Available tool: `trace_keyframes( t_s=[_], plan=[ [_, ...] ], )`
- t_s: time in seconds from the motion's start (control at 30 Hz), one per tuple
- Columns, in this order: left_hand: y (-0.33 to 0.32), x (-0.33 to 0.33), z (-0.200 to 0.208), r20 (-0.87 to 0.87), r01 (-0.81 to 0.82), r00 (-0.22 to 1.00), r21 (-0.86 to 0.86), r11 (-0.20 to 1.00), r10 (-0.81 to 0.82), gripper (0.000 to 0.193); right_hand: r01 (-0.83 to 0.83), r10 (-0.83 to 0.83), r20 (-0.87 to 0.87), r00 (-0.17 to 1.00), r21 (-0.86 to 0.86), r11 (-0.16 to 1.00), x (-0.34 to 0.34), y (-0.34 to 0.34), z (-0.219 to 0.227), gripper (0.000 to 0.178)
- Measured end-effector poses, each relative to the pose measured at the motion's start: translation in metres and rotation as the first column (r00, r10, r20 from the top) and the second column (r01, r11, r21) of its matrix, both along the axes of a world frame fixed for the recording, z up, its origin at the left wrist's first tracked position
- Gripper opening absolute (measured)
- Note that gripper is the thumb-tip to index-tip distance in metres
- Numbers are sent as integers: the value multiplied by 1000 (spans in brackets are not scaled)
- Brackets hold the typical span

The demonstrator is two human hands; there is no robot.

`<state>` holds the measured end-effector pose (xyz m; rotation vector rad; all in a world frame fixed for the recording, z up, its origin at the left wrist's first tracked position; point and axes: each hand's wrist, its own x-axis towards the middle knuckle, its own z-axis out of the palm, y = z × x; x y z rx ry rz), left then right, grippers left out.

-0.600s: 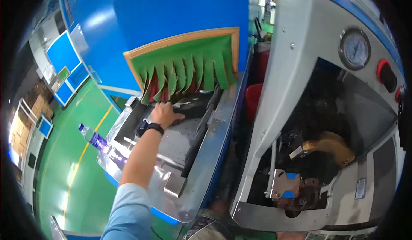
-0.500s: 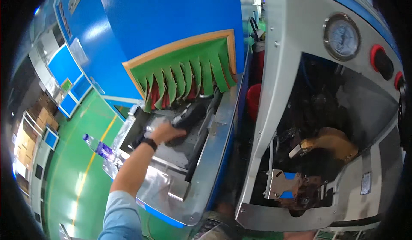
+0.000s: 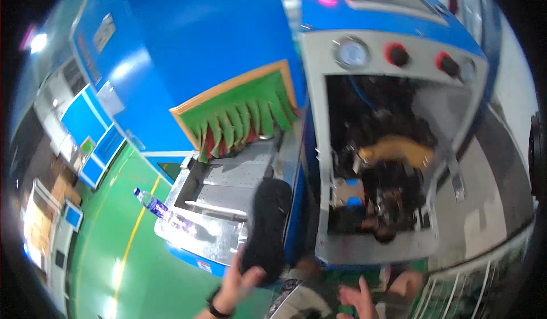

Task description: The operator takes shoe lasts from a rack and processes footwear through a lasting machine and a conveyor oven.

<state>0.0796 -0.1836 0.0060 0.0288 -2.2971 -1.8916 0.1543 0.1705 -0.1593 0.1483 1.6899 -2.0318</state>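
My left hand (image 3: 240,282) grips a long black shoe (image 3: 269,222) at its lower end, with the thumb across it. The shoe stands lengthwise in front of the metal conveyor's right side, hiding part of its edge. Low in the view, my right hand (image 3: 359,299) is open, its fingers apart and nothing in it. It is nearest to my legs, below the front lip of the grey machine (image 3: 336,249). Grey perforated plates (image 3: 219,195) show on the conveyor behind the shoe.
Green and red strips (image 3: 242,122) hang in a wood-framed opening of a blue cabinet (image 3: 222,28). A purple-labelled bottle (image 3: 151,203) stands at the conveyor's left. The right machine has a gauge (image 3: 351,53), red-ringed knobs and a dark cavity. A wire rack (image 3: 478,279) lies lower right.
My left hand has drawn the black shoe off the conveyor, toward me. My right hand has come into view at the bottom. The view has swung to the right.
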Motion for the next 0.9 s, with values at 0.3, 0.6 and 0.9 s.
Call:
trace_keyframes(
  t_s=[0.3,0.6,0.9],
  plan=[
    [143,71,-21,367,267,814,451,852,-449,113,635,-552,-630,547,-117,763,2,-28,152,116],
    [189,86,-69,270,553,723,325,767,-635,45,697,-537,-650,537,-16,716,89,-8,166,133],
    [180,78,-65,11,540,792,-478,693,-610,44,713,-440,-669,599,195,674,92,4,145,105]
  ],
)
